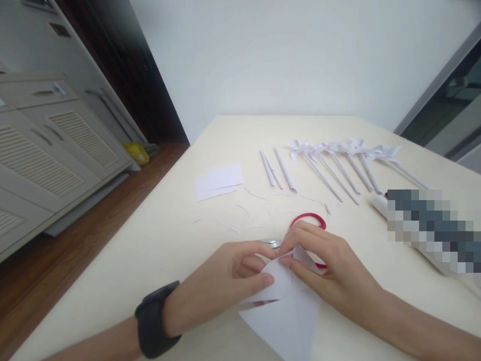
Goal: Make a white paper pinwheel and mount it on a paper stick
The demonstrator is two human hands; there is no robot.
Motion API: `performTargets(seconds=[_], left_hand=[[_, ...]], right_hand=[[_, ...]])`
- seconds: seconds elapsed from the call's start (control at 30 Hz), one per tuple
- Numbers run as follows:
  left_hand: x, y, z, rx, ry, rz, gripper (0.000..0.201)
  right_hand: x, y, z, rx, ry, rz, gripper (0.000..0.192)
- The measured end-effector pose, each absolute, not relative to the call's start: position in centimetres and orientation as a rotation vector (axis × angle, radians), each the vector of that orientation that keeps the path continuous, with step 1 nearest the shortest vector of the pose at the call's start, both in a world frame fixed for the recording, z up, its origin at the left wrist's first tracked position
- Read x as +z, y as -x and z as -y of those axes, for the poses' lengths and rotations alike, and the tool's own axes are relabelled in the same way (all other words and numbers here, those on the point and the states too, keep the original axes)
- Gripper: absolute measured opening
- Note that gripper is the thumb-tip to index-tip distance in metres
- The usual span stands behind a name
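A white sheet of paper [289, 321] with a slit cut into it is held between my two hands near the front of the table. My left hand [244, 276], with a black band on its wrist, pinches a flap on the left of the slit. The fingertips of my right hand [319, 255] grip the paper at its upper edge, where a flap is bent over. Behind my hands lies a pair of scissors [308, 215] with red handles, partly hidden by my right hand and the paper.
Several white paper pinwheels [338, 148] on rolled paper sticks lie at the back right. Loose paper tubes [284, 170] and two small paper pieces [225, 176] lie left of them. Thin paper scraps [248, 210] are scattered mid-table. A blurred-out object [432, 230] lies at right.
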State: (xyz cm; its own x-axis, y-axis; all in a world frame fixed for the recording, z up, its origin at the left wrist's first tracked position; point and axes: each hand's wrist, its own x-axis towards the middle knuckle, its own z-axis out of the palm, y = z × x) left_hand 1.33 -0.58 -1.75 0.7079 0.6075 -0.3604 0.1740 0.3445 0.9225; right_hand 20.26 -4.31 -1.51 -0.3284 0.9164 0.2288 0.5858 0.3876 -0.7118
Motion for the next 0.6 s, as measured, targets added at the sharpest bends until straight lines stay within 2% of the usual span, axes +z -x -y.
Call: performTargets(seconds=[0.13,0.6], left_hand=[[-1.9,-1.52,0.68,0.374,-1.298,-0.787,0.013],[-1.2,-1.52,0.89,0.415,-1.368,-0.791,0.019]], right_hand=[[-1.59,-20.1,4.57,0.641,1.193,2.092,0.012],[-1.69,-19.77,5.18,0.354,1.097,2.065,0.015]])
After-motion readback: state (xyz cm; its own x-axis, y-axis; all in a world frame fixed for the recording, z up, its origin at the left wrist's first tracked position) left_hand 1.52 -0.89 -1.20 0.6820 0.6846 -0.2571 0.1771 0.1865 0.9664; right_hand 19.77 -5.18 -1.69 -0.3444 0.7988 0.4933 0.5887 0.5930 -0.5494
